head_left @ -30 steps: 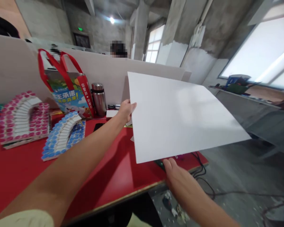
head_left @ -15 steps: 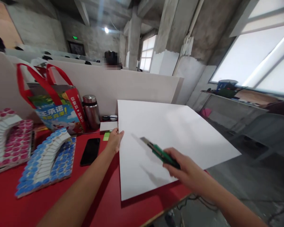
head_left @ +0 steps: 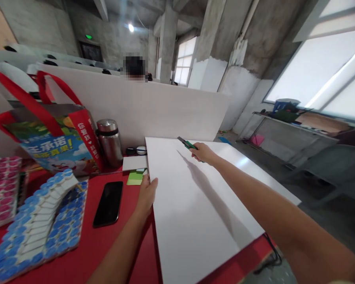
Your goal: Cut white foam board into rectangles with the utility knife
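A large white board (head_left: 192, 209) lies on the red table (head_left: 130, 240), its right part reaching past the table's edge. My left hand (head_left: 148, 194) grips the board's left edge, thumb on top and the other fingers partly hidden. In my right hand (head_left: 201, 152) is a green utility knife (head_left: 190, 145) with its blade out, pointing left above the far part of the board. The blade looks apart from the surface, and a long shadow of the arm falls below it. Beside my left hand lie green and white sticky notes (head_left: 134, 177) and a small white box (head_left: 134, 163).
A black phone (head_left: 108, 204) lies left of my left arm. Blue-capped pieces (head_left: 38, 225) and pink ones (head_left: 2, 189) stand farther left. Behind are a shopping bag (head_left: 59, 142), a steel flask (head_left: 110, 142) and a white partition (head_left: 177, 110). Beyond it a person's head shows.
My right hand has moved away from me with the knife, toward the board's far edge. My left hand stays on the left edge. The view has shifted closer.
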Motion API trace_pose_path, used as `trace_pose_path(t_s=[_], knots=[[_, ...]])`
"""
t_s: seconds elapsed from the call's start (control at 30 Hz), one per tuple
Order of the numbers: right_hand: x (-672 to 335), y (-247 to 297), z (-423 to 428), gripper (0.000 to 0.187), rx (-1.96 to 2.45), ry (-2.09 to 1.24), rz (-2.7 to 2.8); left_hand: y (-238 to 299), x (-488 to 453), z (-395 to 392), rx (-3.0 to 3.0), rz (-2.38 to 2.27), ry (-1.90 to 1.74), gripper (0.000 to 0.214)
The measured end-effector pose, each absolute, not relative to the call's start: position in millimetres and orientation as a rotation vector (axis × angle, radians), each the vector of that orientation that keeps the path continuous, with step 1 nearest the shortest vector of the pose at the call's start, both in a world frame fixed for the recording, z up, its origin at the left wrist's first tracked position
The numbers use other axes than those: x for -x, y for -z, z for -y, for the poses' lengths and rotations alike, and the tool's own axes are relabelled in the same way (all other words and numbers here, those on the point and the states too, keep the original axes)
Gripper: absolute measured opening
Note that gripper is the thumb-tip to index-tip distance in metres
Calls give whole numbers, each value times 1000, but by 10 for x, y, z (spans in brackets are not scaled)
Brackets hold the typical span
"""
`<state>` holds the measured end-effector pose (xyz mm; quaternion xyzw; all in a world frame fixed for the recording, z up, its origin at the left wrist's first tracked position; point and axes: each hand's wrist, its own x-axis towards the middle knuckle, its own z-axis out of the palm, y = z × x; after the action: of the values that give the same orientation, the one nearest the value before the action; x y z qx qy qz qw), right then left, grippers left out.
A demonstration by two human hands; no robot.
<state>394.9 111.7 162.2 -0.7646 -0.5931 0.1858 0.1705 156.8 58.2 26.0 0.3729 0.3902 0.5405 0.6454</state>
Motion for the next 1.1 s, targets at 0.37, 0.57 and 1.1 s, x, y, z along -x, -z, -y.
trace_pose_path(t_s=[0.37, 0.57, 1.1], knots=[[-3721, -1429, -1933, 30, 2456, -332, 1747, -49, -1542, -625, -931, -1013, -1202, 38], [-3669, -1393, -2074, 30, 2498, -274, 1751, 48, -1550, -633, -877, -896, -1206, 55], [-3649, -1315, -2186, 26, 2524, -222, 1796, 82, -1529, -638, -759, -732, -1182, 69]])
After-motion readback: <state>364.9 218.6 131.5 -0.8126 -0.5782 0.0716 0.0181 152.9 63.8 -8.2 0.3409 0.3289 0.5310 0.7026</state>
